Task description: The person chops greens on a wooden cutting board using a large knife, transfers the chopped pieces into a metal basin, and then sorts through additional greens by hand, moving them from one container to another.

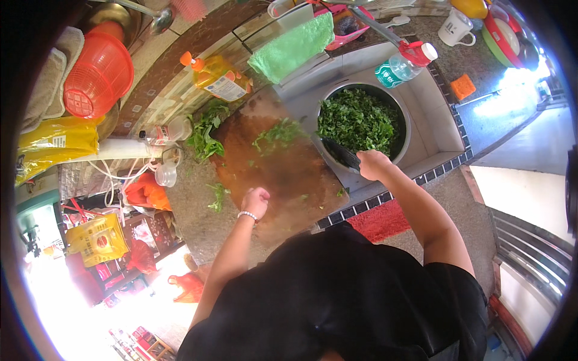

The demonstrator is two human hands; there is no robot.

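Observation:
My right hand point(374, 165) grips a dark-bladed kitchen knife point(341, 152) at the near left rim of a metal basin point(408, 131). The blade slants in over that rim, towards the board's right edge. Chopped leafy greens point(359, 119) fill much of the basin, which stands in a tiled sink. My left hand point(256, 201), with a beaded bracelet at the wrist, hovers at the near left part of a wooden cutting board point(284, 167). Its fingers are curled and I see nothing in them. A thin heap of cut greens point(281, 133) lies on the board's far part.
Uncut leafy stems point(207, 135) lie left of the board, below an orange detergent bottle point(223, 81). A plastic bottle point(399, 70) hangs from the faucet over the sink point(445, 131). A green cloth point(293, 47) drapes behind. On the right are an orange sponge point(463, 86) and a white mug point(456, 29).

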